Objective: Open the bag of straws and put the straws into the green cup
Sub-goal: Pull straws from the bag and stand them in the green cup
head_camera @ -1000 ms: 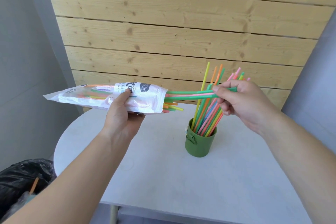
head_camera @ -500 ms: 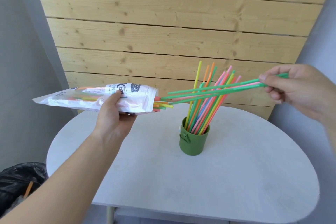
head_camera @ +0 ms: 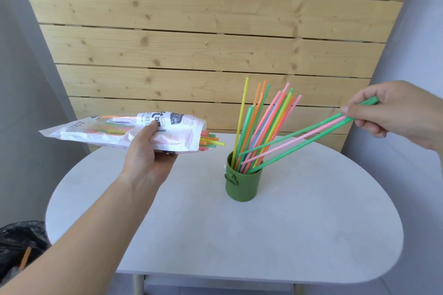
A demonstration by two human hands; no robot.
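Note:
My left hand (head_camera: 146, 153) holds the white straw bag (head_camera: 100, 130) level above the table's left side, with its open mouth facing right and several straw ends (head_camera: 212, 142) sticking out. The green cup (head_camera: 242, 183) stands mid-table, holding several coloured straws (head_camera: 263, 124) that lean up and to the right. At the right, my right hand (head_camera: 393, 110) pinches the upper ends of three straws, two green and one pink (head_camera: 299, 137). They slant down to the left, and their lower tips are at the cup's rim.
The white oval table (head_camera: 287, 235) stands against a wooden plank wall (head_camera: 203, 43). A black bin bag (head_camera: 21, 242) sits on the floor at the lower left.
My right hand pulled three straws fully out of the bag, swung right, then tilted them down so their tips reach the cup. The bag stayed nearly still.

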